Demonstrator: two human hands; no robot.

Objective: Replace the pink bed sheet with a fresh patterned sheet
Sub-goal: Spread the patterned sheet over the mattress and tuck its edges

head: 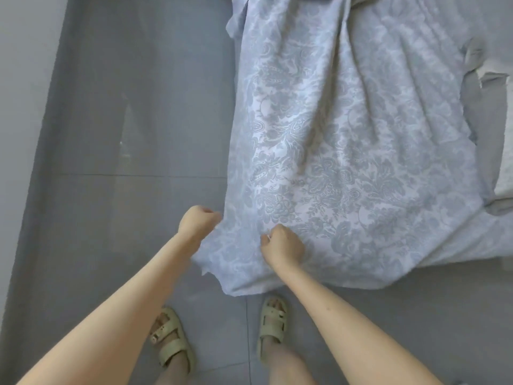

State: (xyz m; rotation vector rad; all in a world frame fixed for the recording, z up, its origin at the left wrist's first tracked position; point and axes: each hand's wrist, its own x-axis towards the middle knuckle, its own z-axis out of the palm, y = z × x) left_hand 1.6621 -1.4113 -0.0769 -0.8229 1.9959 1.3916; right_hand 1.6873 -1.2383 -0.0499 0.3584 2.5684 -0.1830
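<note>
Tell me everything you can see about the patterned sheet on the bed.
The patterned sheet is thin pale blue cloth with a grey-blue floral print. It lies spread over the bed, whose plain grey cover shows at right. It is creased in long folds, and its near corner hangs over the grey floor. The left hand grips its left edge; the right hand bunches fabric close by.

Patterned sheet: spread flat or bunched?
Patterned sheet is partly spread, not flat: long creases fan from the near edge, gripped by left hand and right hand.
</note>
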